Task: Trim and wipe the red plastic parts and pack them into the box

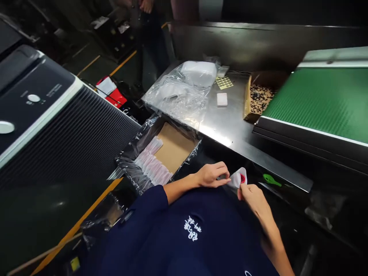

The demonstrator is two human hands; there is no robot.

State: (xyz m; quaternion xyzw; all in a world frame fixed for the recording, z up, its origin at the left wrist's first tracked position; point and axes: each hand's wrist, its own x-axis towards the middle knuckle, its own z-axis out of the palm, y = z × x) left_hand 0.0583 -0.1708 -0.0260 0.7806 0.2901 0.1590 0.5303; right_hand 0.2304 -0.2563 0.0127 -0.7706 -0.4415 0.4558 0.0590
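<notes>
In front of my body, a small, thin white bag [236,178] is stretched between my two hands. My left hand [212,174] has its fingers curled together, with the tips pinching the bag's left edge. From the right, my right hand [255,197] pinches the bag's lower part between thumb and fingers. A small red piece [242,178] shows by the right thumb; whether it lies inside the bag or against it, I cannot tell. To the left, a plastic-lined box [178,143] holds a row of several similar wrapped white-pink packets [153,166] on its cardboard bottom.
A metal table [214,128] carries clear plastic bags [184,92], a white block [222,99] and a yellow sticker sheet [224,82]. A speckled carton [260,97] stands beside a green conveyor belt [324,101]. A black ribbed conveyor [86,130] runs at left. One person [152,38] stands behind.
</notes>
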